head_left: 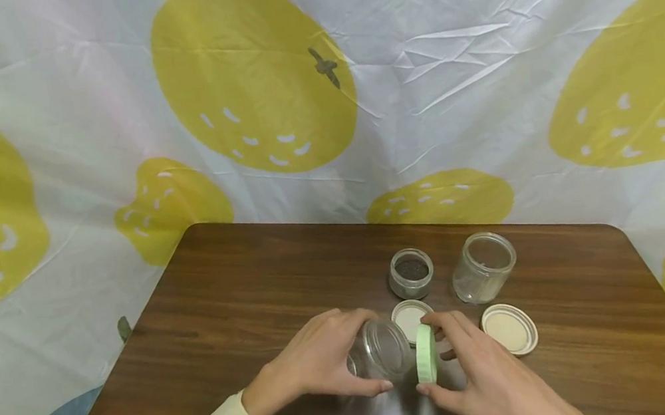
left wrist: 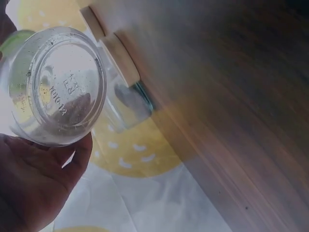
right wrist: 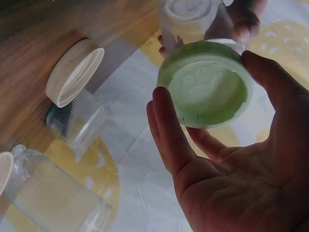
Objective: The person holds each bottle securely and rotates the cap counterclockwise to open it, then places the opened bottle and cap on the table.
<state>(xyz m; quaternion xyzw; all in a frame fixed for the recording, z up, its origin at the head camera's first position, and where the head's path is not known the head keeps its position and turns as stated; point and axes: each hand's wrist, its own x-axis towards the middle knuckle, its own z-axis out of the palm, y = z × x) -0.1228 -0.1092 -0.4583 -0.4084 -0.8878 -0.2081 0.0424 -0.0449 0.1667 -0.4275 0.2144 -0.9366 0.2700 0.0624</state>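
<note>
My left hand [head_left: 317, 358] grips a clear jar [head_left: 380, 348] around its side, tipped so its mouth points right. The left wrist view shows the jar's base [left wrist: 67, 92] with raised markings. In my right hand [head_left: 490, 379] a pale green lid [head_left: 426, 353] is pinched by its rim between thumb and fingers. It stands on edge in front of the jar's mouth, a narrow gap apart in the head view. From the right wrist, the lid's recessed face [right wrist: 207, 89] shows toward the palm.
Behind the hands stand a small jar [head_left: 412, 285] with dark contents and a taller clear jar [head_left: 476, 280]. Two cream lids lie on the brown table [head_left: 243, 276], one lid [head_left: 411, 319] before the small jar, another lid [head_left: 509, 329] at right. A lemon-print cloth [head_left: 391, 128] hangs behind.
</note>
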